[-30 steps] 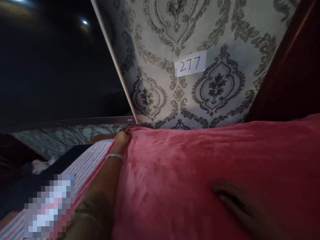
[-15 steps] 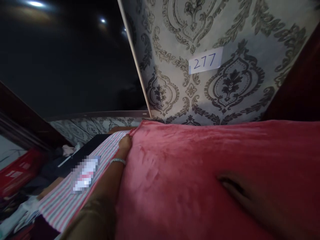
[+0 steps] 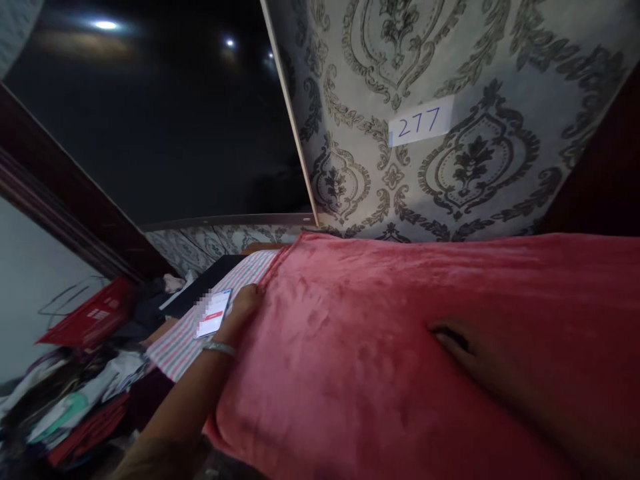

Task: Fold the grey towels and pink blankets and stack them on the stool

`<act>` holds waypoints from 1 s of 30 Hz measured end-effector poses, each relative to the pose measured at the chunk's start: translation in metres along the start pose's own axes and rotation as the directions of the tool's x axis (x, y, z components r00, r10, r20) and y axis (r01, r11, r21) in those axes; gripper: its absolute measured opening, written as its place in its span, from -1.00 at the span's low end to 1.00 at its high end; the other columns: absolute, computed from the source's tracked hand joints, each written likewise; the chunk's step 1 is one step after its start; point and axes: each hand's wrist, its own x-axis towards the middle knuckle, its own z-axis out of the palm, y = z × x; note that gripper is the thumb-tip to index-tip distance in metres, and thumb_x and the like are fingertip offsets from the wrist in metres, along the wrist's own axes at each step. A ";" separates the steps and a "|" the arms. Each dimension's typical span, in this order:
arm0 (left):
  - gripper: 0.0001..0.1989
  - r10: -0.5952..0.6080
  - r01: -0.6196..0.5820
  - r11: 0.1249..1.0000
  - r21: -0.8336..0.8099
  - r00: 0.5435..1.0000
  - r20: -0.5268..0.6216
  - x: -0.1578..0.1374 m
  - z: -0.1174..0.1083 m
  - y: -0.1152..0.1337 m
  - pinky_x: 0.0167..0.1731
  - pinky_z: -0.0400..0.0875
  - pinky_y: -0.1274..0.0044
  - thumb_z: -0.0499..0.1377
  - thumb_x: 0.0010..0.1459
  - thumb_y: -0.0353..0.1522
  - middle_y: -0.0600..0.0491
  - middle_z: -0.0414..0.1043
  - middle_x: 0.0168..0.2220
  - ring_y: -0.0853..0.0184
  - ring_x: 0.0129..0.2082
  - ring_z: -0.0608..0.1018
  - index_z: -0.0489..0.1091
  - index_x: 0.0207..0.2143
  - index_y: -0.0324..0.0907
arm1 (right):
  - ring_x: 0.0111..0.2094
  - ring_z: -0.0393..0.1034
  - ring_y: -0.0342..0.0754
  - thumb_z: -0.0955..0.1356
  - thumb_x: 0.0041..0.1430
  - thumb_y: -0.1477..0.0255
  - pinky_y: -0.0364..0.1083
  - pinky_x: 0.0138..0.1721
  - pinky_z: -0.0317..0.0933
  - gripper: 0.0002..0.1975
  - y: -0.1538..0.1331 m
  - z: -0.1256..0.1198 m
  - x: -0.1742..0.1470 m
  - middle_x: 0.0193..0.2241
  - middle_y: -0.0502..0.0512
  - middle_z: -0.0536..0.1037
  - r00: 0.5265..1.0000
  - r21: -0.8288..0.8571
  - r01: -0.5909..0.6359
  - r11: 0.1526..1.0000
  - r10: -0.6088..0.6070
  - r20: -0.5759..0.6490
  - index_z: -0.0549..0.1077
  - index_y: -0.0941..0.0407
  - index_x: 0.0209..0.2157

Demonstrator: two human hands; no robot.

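Observation:
A pink-red plush blanket (image 3: 350, 347) lies spread over a surface, with a few rumples on its left part. My left hand (image 3: 245, 303), with a band round the wrist, is closed at the blanket's left edge, and its fingertips are partly hidden. On the right, my right hand (image 3: 460, 340) rests on the blanket. Its thumb and forefinger are apart, and no object shows in it; the other fingers are in shadow. Under the blanket's left side, a striped cloth (image 3: 175, 347) shows, with a phone (image 3: 215, 315) lying on it, its screen lit.
A large dark television screen (image 3: 190, 127) fills the upper left. Patterned wallpaper (image 3: 345, 100) stands behind, bearing a paper label (image 3: 423, 123) marked 277. At lower left are a red basket (image 3: 93, 317) and a heap of clothes (image 3: 65, 413).
My left hand has come slightly back toward me along the blanket's edge. The blanket's near left corner now shows. The view has shifted, while my right hand stays on the blanket.

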 end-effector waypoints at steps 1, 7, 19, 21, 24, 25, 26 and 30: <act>-0.67 -0.005 0.005 1.000 0.018 1.000 -0.018 -0.006 0.002 -0.002 -0.13 0.46 0.40 0.03 0.36 -0.31 -0.26 0.56 -0.11 0.13 -0.09 0.60 0.50 -0.10 -0.35 | -0.13 0.56 0.17 0.25 0.26 0.12 0.17 -0.08 0.47 -0.65 0.001 0.001 0.000 -0.15 0.15 0.66 1.000 0.005 -0.008 1.000 0.008 0.002 0.60 -0.03 -0.21; -0.54 -0.012 0.013 0.999 0.037 0.999 -0.036 -0.023 0.004 -0.005 -0.02 0.52 0.24 0.24 0.26 -0.17 -0.12 0.42 0.09 0.18 0.00 0.53 0.38 0.11 -0.21 | -0.14 0.56 0.19 0.25 0.22 0.11 0.19 -0.06 0.46 -0.63 0.005 0.001 0.004 -0.17 0.16 0.66 1.000 0.043 -0.013 0.999 0.012 0.012 0.60 0.00 -0.22; -0.72 -0.076 0.072 0.996 0.055 0.995 0.059 -0.138 -0.011 -0.111 -0.20 0.42 0.49 0.07 0.34 -0.31 -0.04 0.56 -0.32 0.29 -0.26 0.58 0.48 -0.35 -0.24 | -0.12 0.56 0.17 0.24 0.16 0.16 0.16 -0.02 0.43 -0.65 0.017 0.008 0.008 -0.17 0.16 0.66 1.000 -0.009 0.020 1.000 -0.020 0.013 0.61 -0.01 -0.25; -0.69 -0.101 0.099 0.993 0.065 0.995 0.019 -0.151 -0.010 -0.121 -0.23 0.38 0.52 -0.01 0.35 -0.33 -0.06 0.58 -0.31 0.27 -0.24 0.60 0.47 -0.36 -0.21 | -0.11 0.55 0.16 0.25 0.17 0.16 0.16 -0.02 0.43 -0.65 0.018 0.008 0.009 -0.15 0.16 0.66 0.999 -0.013 0.027 1.000 -0.027 0.026 0.61 -0.01 -0.24; -0.63 -0.155 0.160 0.983 0.088 0.986 -0.068 -0.162 -0.008 -0.125 -0.23 0.37 0.48 -0.12 0.38 -0.31 -0.14 0.59 -0.21 0.19 -0.17 0.61 0.46 -0.20 -0.21 | -0.13 0.56 0.15 0.26 0.18 0.18 0.14 -0.07 0.45 -0.67 0.019 0.008 0.010 -0.15 0.16 0.65 0.998 -0.008 0.043 0.999 -0.042 0.038 0.60 -0.01 -0.24; -0.62 -0.171 0.179 0.979 0.097 0.982 -0.084 -0.165 -0.008 -0.125 -0.25 0.37 0.46 -0.14 0.38 -0.29 -0.17 0.59 -0.20 0.15 -0.17 0.62 0.45 -0.17 -0.22 | -0.13 0.56 0.15 0.26 0.18 0.19 0.13 -0.08 0.45 -0.68 0.019 0.008 0.011 -0.16 0.16 0.66 0.998 -0.006 0.047 0.999 -0.047 0.038 0.60 -0.01 -0.24; -0.61 -0.182 0.191 0.976 0.105 0.979 -0.089 -0.167 -0.008 -0.125 -0.26 0.37 0.43 -0.14 0.38 -0.28 -0.20 0.59 -0.20 0.11 -0.17 0.61 0.44 -0.14 -0.23 | -0.14 0.56 0.14 0.26 0.18 0.20 0.12 -0.09 0.45 -0.68 0.019 0.009 0.011 -0.16 0.16 0.66 0.998 -0.004 0.047 0.999 -0.047 0.033 0.60 -0.01 -0.24; -0.61 -0.078 0.126 0.970 0.206 0.971 -0.226 -0.165 -0.008 -0.115 -0.19 0.43 0.30 -0.10 0.32 -0.34 -0.31 0.53 -0.10 -0.01 -0.10 0.58 0.47 -0.09 -0.30 | -0.13 0.54 0.09 0.25 0.20 0.29 0.06 -0.07 0.42 -0.69 0.012 0.010 0.012 -0.15 0.14 0.66 0.999 0.005 0.042 0.999 -0.042 0.031 0.61 0.02 -0.20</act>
